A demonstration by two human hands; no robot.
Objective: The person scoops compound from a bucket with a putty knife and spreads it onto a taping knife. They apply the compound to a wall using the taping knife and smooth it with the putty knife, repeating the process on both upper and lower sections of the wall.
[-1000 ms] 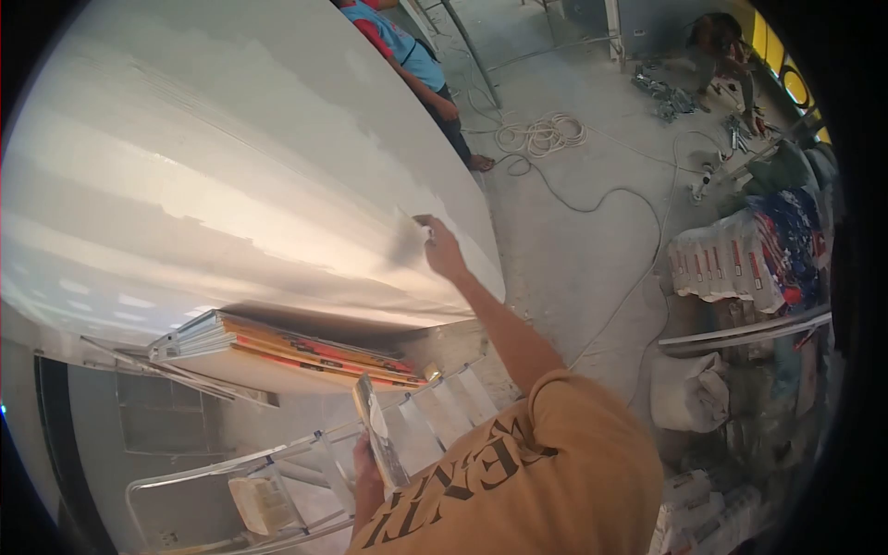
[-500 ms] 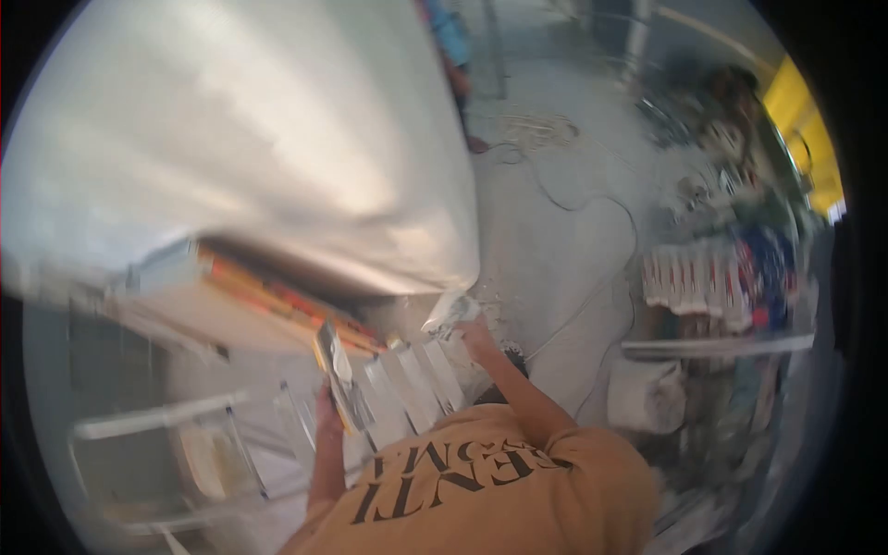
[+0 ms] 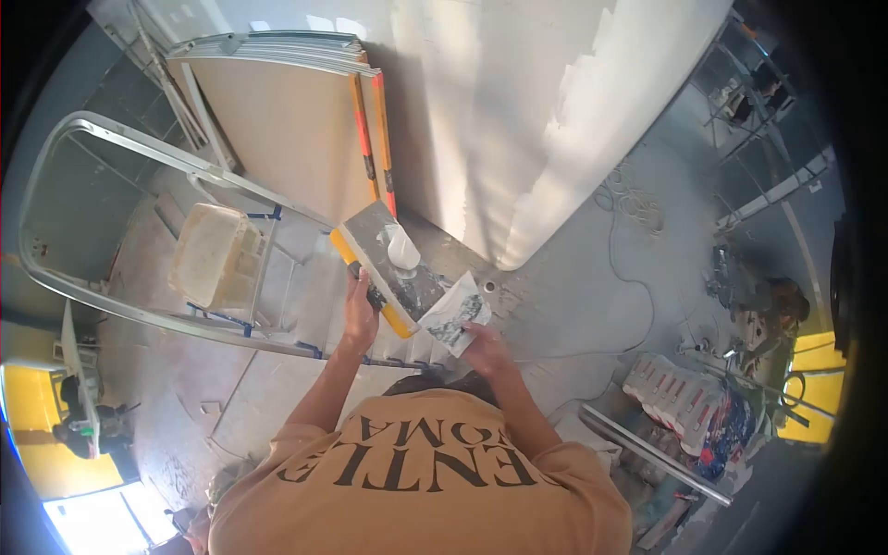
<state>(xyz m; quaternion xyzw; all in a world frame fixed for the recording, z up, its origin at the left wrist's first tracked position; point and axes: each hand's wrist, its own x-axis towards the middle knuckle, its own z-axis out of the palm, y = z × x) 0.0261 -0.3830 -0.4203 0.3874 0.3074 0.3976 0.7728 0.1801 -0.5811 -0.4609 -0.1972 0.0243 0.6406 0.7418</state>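
My left hand [image 3: 361, 313] is closed round the yellow and black handle edge of a wide filling knife [image 3: 370, 242]. Its grey metal blade lies tilted face up, with a white lump of filler [image 3: 402, 248] on it and thinner smears lower down. In my right hand [image 3: 486, 351] I grip a putty knife [image 3: 455, 314], its blade coated in white and grey filler; the handle is hidden by my fingers. The putty knife's blade is right at the lower right corner of the wide knife.
Left of me stands a stepladder [image 3: 88, 125] with a cream tub [image 3: 211, 254] on it. Ahead, boards [image 3: 277, 120] and two orange levels [image 3: 381, 139] lean against a patched white wall [image 3: 518, 102]. A cable [image 3: 618, 268] crosses the floor; bags [image 3: 675, 402] lie at right.
My view has swung round and sharpened. The wide knife has turned face up, and my two hands have come together, bringing the putty knife to its corner.
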